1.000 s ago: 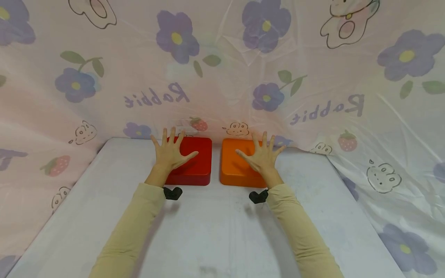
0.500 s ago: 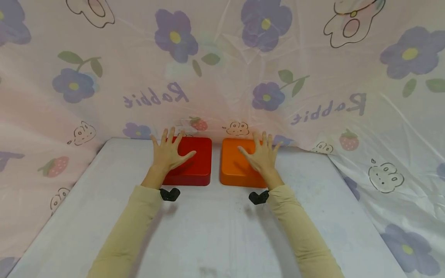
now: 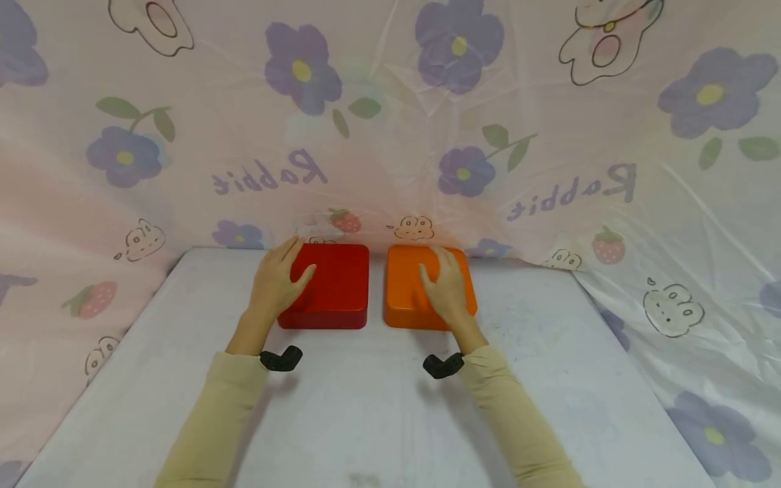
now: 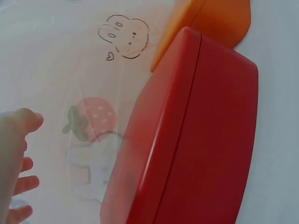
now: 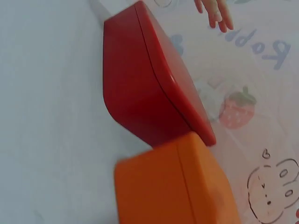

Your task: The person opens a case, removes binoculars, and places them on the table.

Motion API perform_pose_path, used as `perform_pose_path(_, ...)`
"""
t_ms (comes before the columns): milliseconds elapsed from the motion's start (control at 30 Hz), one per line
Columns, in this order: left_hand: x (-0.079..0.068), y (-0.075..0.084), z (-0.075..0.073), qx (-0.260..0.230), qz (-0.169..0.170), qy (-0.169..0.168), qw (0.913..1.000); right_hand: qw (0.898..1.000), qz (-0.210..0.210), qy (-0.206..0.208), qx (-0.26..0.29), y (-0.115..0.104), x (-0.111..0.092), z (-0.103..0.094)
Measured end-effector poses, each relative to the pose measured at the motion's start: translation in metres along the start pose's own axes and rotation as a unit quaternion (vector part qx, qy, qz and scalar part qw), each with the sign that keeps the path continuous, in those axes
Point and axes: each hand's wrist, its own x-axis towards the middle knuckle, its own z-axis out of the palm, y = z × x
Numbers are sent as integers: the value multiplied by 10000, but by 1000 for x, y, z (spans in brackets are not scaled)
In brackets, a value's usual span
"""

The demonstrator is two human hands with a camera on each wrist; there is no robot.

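Observation:
Two square boxes with rounded corners stand side by side at the back of the table, a narrow gap between them: a red box [image 3: 332, 281] on the left and an orange box [image 3: 405, 285] on the right. My left hand [image 3: 276, 278] is over the left edge of the red box, thumb apart from the other fingers, holding nothing. In the left wrist view its fingers appear clear of the box. Over the right part of the orange box is my right hand [image 3: 445, 281], its fingers extended; whether it touches the lid cannot be told.
Behind the boxes hangs a pale pink curtain [image 3: 378, 156] printed with flowers, rabbits and strawberries. The white table [image 3: 366, 407] stretches forward from it. A black wrist device [image 3: 282, 358] sits at the left cuff, another black wrist device [image 3: 443, 366] at the right.
Both hands have drawn back toward the person, and their spread fingers have come closer together. The left hand has also shifted left, the right slightly left. The boxes stay in place.

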Motion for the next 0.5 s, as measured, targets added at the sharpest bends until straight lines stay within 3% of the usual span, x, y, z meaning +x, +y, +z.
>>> perform_pose_path(133,-8,-7,2,-440,-35,246,9987,9995,-24,26,308,-4,-10,10)
perform_pose_path(367,-22,-15,1,-1027,-363,136,9940,9956,-148,220,902,-12,-25,30)
perform_pose_path(500,-32,-21,1,-1356,-513,284,9890,9907,-253,330,1292,-21,-35,45)
